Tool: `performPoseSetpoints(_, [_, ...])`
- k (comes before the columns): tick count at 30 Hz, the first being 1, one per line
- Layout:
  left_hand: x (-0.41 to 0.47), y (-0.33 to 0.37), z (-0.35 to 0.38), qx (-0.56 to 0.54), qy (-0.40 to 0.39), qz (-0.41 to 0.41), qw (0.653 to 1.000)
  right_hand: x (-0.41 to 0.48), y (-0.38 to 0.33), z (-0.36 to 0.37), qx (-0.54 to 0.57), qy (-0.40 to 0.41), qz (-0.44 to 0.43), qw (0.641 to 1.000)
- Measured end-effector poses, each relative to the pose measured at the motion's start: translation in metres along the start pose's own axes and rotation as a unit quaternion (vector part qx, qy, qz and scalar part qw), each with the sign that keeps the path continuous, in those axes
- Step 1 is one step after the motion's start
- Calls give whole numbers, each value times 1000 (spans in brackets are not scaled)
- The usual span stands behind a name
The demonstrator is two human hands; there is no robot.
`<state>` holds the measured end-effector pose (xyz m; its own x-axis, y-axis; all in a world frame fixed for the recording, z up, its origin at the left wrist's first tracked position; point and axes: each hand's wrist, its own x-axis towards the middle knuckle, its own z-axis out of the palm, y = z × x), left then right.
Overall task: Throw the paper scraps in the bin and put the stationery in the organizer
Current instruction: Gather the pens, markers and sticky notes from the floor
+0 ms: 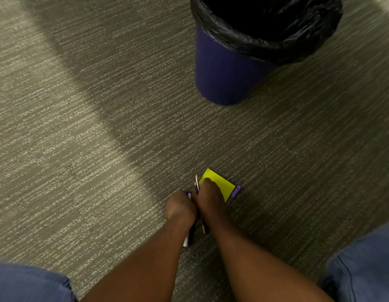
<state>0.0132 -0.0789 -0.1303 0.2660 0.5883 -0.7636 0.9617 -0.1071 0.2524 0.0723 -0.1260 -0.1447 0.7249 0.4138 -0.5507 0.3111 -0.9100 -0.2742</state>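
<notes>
Low over the carpet, my right hand (211, 199) grips a yellow sticky-note pad (219, 183), with a purple pen (233, 194) showing under the pad's right edge and a pencil (197, 182) sticking up along its left. My left hand (180, 207) is closed beside it around a white and purple marker (187, 240), whose ends show above and below the fist. A blue bin (224, 77) with a black liner (265, 29) stands on the floor ahead of my hands. No paper scraps or organizer are in view.
Grey-green striped carpet (80, 149) covers the whole floor, with a broad shadow across it. My knees in blue trousers (367, 262) frame the bottom corners of the view.
</notes>
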Motion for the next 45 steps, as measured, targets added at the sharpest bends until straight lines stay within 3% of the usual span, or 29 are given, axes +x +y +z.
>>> performPoseSetpoints(6, [-2,2,1,-38,-17,0,999,2,-1,-2,-6,-17,-14,1000])
performPoseSetpoints(12, [2,7,-5,20,-58,18,998,3,-3,-5,11,-10,-20,1000])
performPoseSetpoints(15, [6,11,-13,58,-89,36,994,7,-5,-7,20,6,-13,1000])
performPoseSetpoints(21, [17,26,-27,30,-126,56,990,13,-4,-14,53,59,-2,997])
performPoseSetpoints(31, [29,48,-38,-3,-79,86,993,28,-2,-30,140,94,60,984])
performPoseSetpoints(39, [35,55,-34,-30,-90,85,992,39,6,-43,199,173,156,952])
performPoseSetpoints(45, [36,56,-27,-69,-83,71,992,41,21,-43,248,189,211,926])
